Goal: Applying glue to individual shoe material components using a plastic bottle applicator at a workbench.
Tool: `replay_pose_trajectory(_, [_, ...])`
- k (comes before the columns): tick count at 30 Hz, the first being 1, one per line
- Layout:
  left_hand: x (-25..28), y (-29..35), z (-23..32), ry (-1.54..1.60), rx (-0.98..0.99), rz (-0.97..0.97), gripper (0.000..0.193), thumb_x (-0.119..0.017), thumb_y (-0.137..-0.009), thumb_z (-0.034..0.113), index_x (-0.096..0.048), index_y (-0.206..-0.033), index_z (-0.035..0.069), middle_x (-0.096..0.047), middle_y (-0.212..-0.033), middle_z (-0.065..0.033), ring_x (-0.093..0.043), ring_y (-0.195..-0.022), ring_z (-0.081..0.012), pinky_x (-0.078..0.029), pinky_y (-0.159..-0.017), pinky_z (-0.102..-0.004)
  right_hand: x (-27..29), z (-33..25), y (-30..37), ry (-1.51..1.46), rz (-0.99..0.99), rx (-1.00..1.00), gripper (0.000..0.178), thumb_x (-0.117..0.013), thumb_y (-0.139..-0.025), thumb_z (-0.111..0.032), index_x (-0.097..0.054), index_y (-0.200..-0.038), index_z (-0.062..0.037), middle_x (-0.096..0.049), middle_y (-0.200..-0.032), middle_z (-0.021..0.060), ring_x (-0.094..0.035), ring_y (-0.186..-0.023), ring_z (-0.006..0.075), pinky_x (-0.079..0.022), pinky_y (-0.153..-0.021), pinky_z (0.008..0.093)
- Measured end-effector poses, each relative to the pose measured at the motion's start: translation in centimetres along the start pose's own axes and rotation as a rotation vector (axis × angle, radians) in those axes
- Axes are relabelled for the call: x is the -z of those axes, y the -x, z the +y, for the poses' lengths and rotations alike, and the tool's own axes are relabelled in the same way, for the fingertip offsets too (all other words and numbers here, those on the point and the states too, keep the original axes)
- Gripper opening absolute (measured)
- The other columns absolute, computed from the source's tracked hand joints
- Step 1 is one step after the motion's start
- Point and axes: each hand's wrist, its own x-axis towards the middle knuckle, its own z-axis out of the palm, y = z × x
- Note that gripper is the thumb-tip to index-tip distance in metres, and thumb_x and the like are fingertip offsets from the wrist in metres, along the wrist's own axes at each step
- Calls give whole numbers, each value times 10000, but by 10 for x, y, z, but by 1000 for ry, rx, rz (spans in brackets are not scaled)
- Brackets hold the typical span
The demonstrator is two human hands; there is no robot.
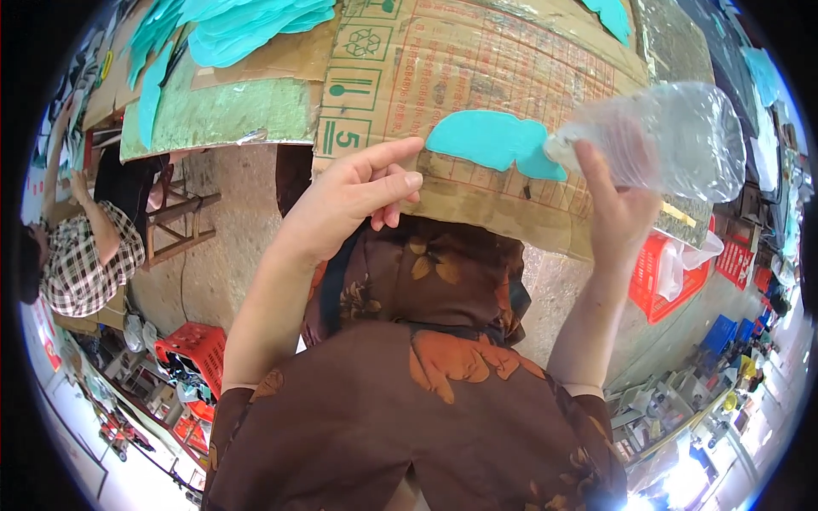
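Note:
A turquoise cut-out piece (490,140) with a curved outline lies flat on the cardboard sheet (477,60) in front of me. My left hand (354,192) is at the piece's left end, its index finger stretched out to the edge and the other fingers loosely bent, with nothing in it. In my right hand (618,200) is a clear plastic bottle (673,140), tilted on its side. The bottle's neck points left, over the right end of the piece. My thumb lies across the bottle near the neck; the other fingers are partly hidden behind it.
Stacked turquoise pieces (247,30) lie at the far left of the worktable (230,111). More turquoise pieces (612,15) show at the far right. A red crate (669,277) with plastic bags stands at the right. Another person (89,255) in a checked shirt is at the left, near a wooden stool (179,226).

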Motion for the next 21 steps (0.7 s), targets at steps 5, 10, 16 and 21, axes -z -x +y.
replay_pose_trajectory(5, [-5,2,9,-51,23,8,526,-603,-930,196,-445,-1395,8,-614,-872,-15,-531,-646,-58,-410,-550,-187,-35,2,-9,209,-6,340,447,-807,-758,-159,-625,-1087,82,-692,-973,154,-663,-876,175,-512,-802,300])
replay_pose_trajectory(10, [-6,4,10,-68,20,50,535,-597,-931,188,-429,-1405,5,-612,-879,-14,-532,-651,-57,-407,-547,-187,-9,7,-5,102,36,106,435,-800,-757,-156,-630,-1120,13,-695,-1025,143,-663,-905,183,-510,-815,301])
replay_pose_trajectory(16, [-9,0,11,-93,17,22,611,-650,-908,216,-402,-1412,-27,-591,-867,-14,-522,-659,-65,-414,-537,-199,-33,-7,-8,183,-87,206,451,-780,-793,-97,-587,-1172,55,-640,-1089,109,-613,-977,153,-500,-839,280])
replay_pose_trajectory(21, [-10,2,12,-158,8,46,613,-655,-905,216,-405,-1411,-22,-580,-862,-4,-518,-654,-63,-412,-527,-198,-10,0,-7,36,-29,-14,430,-782,-789,-122,-597,-1126,71,-666,-1073,154,-632,-965,183,-509,-843,315])
